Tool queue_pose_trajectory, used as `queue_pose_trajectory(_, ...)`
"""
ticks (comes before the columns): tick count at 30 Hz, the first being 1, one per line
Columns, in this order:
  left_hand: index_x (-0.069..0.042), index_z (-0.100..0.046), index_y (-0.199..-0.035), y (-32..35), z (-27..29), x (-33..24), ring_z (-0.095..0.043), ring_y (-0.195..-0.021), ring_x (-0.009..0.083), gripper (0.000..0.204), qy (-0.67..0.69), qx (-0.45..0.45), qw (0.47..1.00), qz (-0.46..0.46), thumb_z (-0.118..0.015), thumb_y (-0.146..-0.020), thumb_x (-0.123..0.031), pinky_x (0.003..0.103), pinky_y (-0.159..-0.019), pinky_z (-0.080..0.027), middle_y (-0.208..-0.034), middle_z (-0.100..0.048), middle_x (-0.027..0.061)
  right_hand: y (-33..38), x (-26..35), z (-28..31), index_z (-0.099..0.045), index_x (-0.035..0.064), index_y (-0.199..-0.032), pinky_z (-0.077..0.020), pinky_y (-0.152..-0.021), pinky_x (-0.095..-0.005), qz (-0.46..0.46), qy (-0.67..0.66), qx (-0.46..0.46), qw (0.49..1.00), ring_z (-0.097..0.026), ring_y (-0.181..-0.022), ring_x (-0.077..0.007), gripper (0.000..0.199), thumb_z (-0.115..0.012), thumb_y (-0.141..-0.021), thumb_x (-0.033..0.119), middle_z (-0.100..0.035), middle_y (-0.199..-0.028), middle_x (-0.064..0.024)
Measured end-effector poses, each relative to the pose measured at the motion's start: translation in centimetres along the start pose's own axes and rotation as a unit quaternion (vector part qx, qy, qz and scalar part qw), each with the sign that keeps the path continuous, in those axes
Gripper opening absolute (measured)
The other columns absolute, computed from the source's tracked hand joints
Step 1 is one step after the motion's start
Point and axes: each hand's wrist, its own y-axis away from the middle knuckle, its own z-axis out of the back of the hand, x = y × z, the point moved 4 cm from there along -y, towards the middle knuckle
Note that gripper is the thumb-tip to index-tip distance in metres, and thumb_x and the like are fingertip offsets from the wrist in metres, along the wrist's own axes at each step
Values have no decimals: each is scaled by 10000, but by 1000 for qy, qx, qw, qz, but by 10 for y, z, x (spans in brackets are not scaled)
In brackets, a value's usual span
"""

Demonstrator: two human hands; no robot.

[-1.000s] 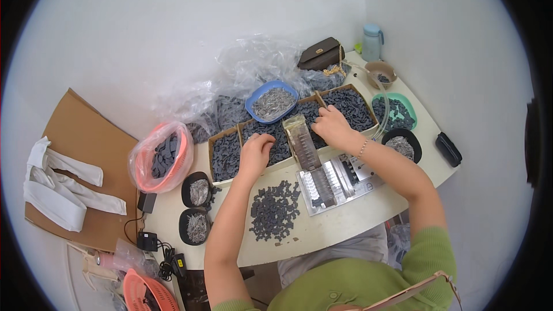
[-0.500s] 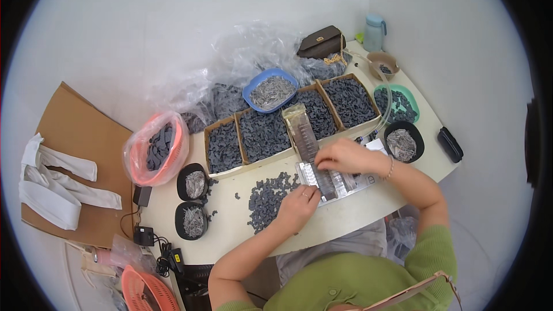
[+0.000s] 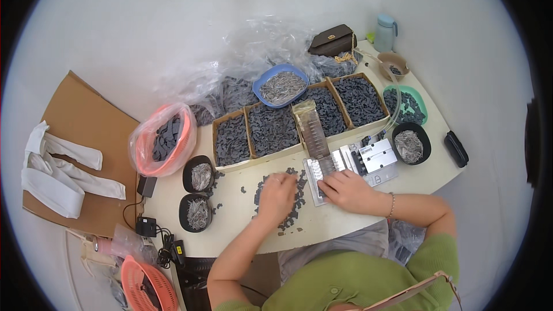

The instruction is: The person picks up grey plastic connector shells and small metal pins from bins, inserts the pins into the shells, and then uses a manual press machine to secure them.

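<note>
My left hand point(image 3: 277, 197) hovers over or touches a loose pile of small dark grey parts point(image 3: 299, 197). Its fingers are curled together, and what they hold, if anything, is hidden. Flat on the near part of a metal fixture point(image 3: 315, 191) lies my right hand point(image 3: 349, 192), fingers extended across its slotted surface. A clear, ridged plastic strip point(image 3: 311, 128) slants from the parts boxes down to that fixture. Right of it, a silver block point(image 3: 377, 156) with air fittings sits on the same base plate.
Behind stand cardboard boxes of dark parts point(image 3: 271, 129), with a blue tray of metal pins point(image 3: 280, 85) on their rim. Black bowls of pins point(image 3: 196, 213) flank the left side; another black bowl point(image 3: 411, 143) and a green tray point(image 3: 422, 109) are right. A pink basket point(image 3: 189, 138) stands far left.
My left hand has left the fixture and moved left onto the loose parts. My right hand has come down nearer to me on the fixture, uncovering the silver block. The whole view has shifted slightly.
</note>
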Motion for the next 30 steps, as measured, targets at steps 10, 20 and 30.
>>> queue_pose_trajectory(10, -10, -618, -888, -26, -10, 26, -580, -792, 284, 143, 71, -22, 995, 69, -662, -752, -9, 369, -669, -490, -874, -587, 108, -15, -13, -3, -660, 0, -919, -468, -798, -351, -12, -80, 157, 984, -580, -972, -267, 354, -633, -810, 335, -619, -1036, -114)
queue_pose_trajectory(20, 53, -627, -959, -14, -40, -54, -611, -889, 264, 302, -133, 71, 981, -120, -594, -677, -51, 324, -684, -527, -947, -616, 153, -81, -59, -16, -689, 74, -861, -508, -736, -405, -85, -191, 31, 977, -641, -836, -291, 120, -643, -773, 141, -671, -844, -96)
queue_pose_trajectory(30, 124, -580, -1053, -3, -44, -84, -591, -926, 338, 396, -300, 54, 942, -141, -566, -706, -67, 401, -881, -474, -960, -608, 232, -107, -26, -72, -662, 75, -680, -525, -665, -367, 62, 18, 129, 990, -655, -802, -241, 78, -620, -689, 139, -640, -704, -72)
